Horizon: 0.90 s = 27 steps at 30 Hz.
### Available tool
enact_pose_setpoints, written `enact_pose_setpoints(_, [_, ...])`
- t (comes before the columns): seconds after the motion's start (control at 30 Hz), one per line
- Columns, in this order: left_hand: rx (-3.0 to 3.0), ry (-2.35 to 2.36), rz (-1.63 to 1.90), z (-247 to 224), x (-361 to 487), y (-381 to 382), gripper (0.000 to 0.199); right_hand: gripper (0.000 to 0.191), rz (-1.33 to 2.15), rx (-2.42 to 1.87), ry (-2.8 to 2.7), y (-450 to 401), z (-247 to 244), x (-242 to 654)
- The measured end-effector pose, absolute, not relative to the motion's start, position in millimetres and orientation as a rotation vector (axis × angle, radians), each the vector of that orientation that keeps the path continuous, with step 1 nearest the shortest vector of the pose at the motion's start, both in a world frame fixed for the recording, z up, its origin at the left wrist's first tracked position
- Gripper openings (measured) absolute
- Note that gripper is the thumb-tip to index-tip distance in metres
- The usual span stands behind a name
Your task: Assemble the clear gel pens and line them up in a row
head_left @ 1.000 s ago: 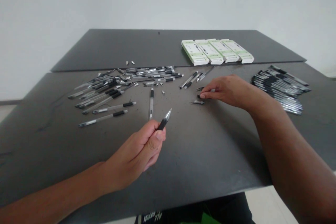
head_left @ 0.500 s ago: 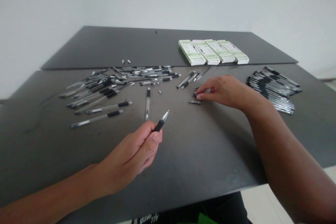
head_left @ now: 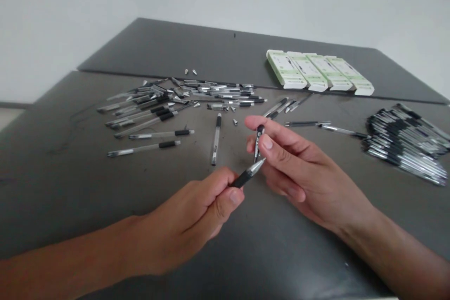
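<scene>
My left hand (head_left: 207,215) is wrapped round a pen (head_left: 244,178) with a black grip, its silver tip sticking out up and to the right. Just right of that tip, my right hand (head_left: 298,168) pinches a small pen cap (head_left: 259,139) with a black end and a clear or silvery body between thumb and fingers. The cap's lower end is close to the pen's tip; whether they touch I cannot tell. Beyond my hands, a single pen (head_left: 216,139) lies lengthwise on the grey table (head_left: 147,206).
Loose pens (head_left: 144,115) and small silver tips (head_left: 235,122) spread over the left and middle. At the right lies a pile of capped pens (head_left: 404,140). Several white and green boxes (head_left: 318,71) lie on the back board. Refills (head_left: 305,123) rest beyond my right hand.
My right hand has lifted off the table with the cap and come beside the pen's tip. My left hand still grips the pen, now further right in view. The view has tilted and shifted.
</scene>
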<state>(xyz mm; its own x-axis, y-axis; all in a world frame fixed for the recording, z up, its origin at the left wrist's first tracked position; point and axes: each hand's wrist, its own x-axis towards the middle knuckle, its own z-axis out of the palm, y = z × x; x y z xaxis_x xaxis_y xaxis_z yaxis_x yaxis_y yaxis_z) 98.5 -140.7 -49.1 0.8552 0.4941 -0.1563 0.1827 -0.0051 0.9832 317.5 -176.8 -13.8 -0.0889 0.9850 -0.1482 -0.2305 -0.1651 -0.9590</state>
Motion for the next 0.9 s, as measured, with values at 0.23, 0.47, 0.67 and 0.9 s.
enact_pose_setpoints(0.23, [1.558,0.567,0.162,-40.8,95.8,-139.9,0.045,0.019,1.396,-1.202,-0.854,-176.0,-19.0,316.7])
enact_pose_setpoints(0.47, [1.552,0.599,0.132,-35.5,98.2,-139.6,0.046,0.024,1.209,-1.276,-0.990,-177.6,-22.5,319.6])
enact_pose_setpoints(0.67, [1.555,0.545,0.152,-37.3,96.6,-137.8,0.043,0.026,1.162,-1.281,-1.022,-177.1,-21.1,320.5])
enact_pose_setpoints(0.9, [1.571,0.525,0.185,-39.6,97.6,-137.1,0.041,0.026,1.119,-1.319,-1.094,-177.7,-20.1,318.0])
